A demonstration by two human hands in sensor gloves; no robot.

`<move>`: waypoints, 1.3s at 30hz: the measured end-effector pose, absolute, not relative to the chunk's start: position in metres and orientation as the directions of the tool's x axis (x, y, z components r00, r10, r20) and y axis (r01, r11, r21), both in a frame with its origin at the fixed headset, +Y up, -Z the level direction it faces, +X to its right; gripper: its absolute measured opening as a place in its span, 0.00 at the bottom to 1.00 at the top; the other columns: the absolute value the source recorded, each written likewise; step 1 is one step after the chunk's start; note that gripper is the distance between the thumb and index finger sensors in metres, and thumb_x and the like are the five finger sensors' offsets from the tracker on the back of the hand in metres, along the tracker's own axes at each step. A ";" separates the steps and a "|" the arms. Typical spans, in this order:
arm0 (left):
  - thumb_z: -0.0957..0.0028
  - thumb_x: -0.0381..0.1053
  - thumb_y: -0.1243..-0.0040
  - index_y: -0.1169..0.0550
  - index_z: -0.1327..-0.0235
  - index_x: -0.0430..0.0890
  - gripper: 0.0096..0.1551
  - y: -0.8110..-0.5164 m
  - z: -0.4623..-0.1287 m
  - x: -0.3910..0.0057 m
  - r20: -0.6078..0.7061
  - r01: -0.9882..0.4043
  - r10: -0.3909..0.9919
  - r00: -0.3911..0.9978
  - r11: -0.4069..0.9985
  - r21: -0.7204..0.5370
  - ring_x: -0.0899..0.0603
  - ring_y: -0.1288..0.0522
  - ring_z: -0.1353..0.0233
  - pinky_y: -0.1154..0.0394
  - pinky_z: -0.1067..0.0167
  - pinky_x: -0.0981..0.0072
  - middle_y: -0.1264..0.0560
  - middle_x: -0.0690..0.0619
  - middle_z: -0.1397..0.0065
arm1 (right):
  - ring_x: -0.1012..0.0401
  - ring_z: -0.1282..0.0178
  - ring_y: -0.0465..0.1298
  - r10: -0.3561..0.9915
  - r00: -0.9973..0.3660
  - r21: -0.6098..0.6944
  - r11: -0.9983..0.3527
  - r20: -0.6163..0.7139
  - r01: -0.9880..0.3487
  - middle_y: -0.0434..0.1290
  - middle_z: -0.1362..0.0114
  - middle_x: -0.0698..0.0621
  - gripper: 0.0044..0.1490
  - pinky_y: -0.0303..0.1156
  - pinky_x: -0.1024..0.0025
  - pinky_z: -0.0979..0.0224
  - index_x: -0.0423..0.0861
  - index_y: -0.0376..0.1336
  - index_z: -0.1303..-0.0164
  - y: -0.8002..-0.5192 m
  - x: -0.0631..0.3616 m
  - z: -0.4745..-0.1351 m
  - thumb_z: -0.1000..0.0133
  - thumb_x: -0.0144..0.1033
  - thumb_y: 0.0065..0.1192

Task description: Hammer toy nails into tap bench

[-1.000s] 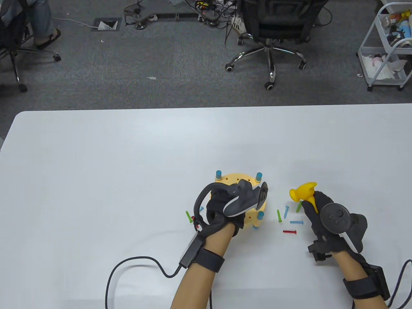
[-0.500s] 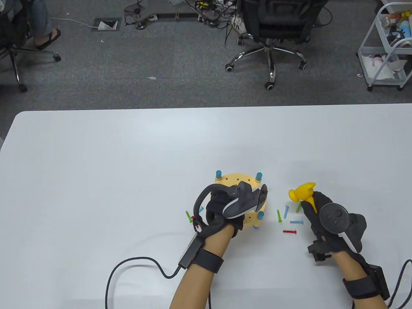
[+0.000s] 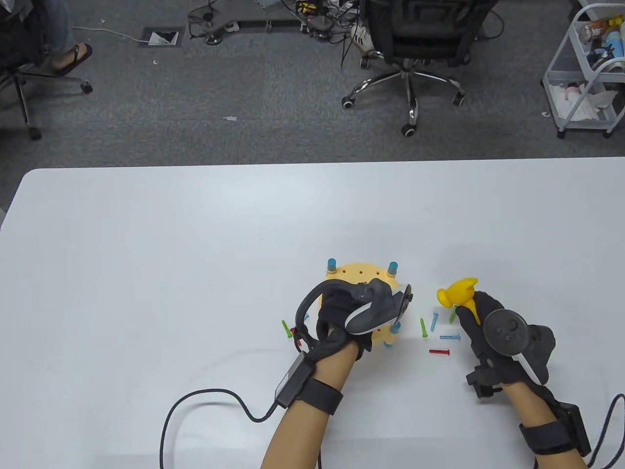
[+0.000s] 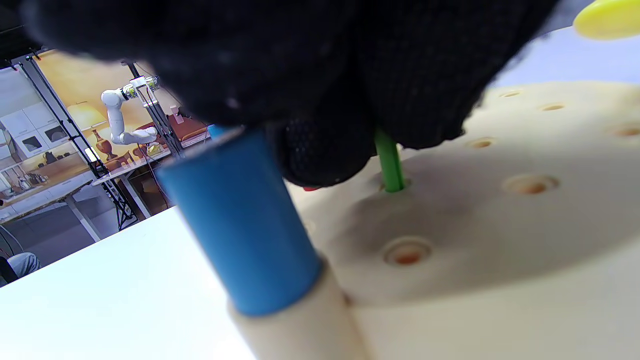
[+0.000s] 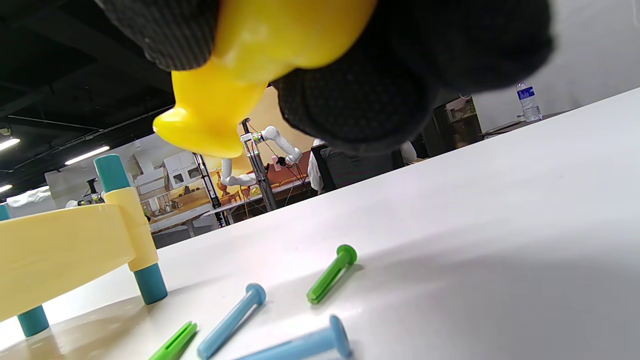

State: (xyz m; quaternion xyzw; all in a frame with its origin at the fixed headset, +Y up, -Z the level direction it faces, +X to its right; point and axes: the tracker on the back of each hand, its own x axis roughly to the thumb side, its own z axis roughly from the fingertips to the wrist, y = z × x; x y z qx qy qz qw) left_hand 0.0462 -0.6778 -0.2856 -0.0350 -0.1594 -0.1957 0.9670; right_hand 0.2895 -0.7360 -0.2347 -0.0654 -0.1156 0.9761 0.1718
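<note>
Green nail (image 4: 389, 162) unchanged in bench (image 3: 361, 273); left hand (image 3: 342, 315) shifted right.

Left hand (image 4: 320, 75) is seen over the tap bench (image 4: 475, 225), its fingertips (image 4: 325, 155) pinching a green nail (image 4: 389, 162) held upright in a hole. A blue post (image 4: 240, 220) stands at the bench's near corner; white desk (image 4: 115, 290) lies beyond the bench.
</note>
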 end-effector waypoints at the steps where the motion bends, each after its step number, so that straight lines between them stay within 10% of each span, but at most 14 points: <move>1: 0.66 0.50 0.28 0.14 0.56 0.47 0.23 -0.679 -0.285 0.047 0.321 0.400 -0.379 0.868 0.917 0.003 0.51 0.17 0.75 0.20 0.71 0.62 0.11 0.47 0.58 | 0.58 0.61 0.82 0.350 -0.932 -0.248 -0.914 -0.088 -0.320 0.77 0.45 0.45 0.40 0.79 0.70 0.59 0.39 0.62 0.34 -0.736 0.289 -0.235 0.49 0.55 0.50; 13: 0.64 0.57 0.35 0.18 0.47 0.49 0.30 -0.654 -0.260 0.041 0.287 0.521 -0.541 0.790 0.840 0.151 0.50 0.17 0.67 0.21 0.65 0.59 0.14 0.47 0.50 | 0.58 0.60 0.82 0.351 -0.932 -0.237 -0.917 -0.089 -0.322 0.77 0.44 0.45 0.41 0.79 0.70 0.58 0.39 0.62 0.34 -0.737 0.289 -0.235 0.49 0.55 0.50; 19: 0.65 0.62 0.36 0.18 0.53 0.50 0.29 -0.623 -0.251 -0.008 0.226 0.268 -0.292 0.929 0.955 0.132 0.50 0.19 0.65 0.22 0.64 0.59 0.15 0.46 0.54 | 0.58 0.60 0.82 0.355 -0.931 -0.243 -0.914 -0.088 -0.325 0.76 0.44 0.45 0.41 0.79 0.70 0.58 0.39 0.62 0.34 -0.737 0.289 -0.235 0.49 0.55 0.50; 25: 0.67 0.66 0.36 0.23 0.42 0.47 0.40 -0.655 -0.249 -0.051 0.300 0.035 -0.018 0.954 0.998 -0.053 0.50 0.21 0.60 0.24 0.59 0.57 0.19 0.44 0.49 | 0.58 0.60 0.82 0.377 -0.925 -0.281 -0.894 -0.052 -0.348 0.76 0.44 0.45 0.40 0.79 0.70 0.58 0.40 0.62 0.34 -0.729 0.284 -0.232 0.49 0.55 0.50; 39: 0.64 0.56 0.30 0.19 0.49 0.49 0.29 -0.717 -0.264 -0.058 0.328 -0.241 0.233 0.916 0.970 -0.016 0.49 0.19 0.64 0.22 0.62 0.57 0.16 0.45 0.55 | 0.57 0.60 0.82 0.134 -0.963 -0.351 -0.912 0.233 -0.212 0.77 0.44 0.44 0.40 0.79 0.70 0.58 0.40 0.63 0.34 -0.675 0.174 -0.197 0.49 0.55 0.51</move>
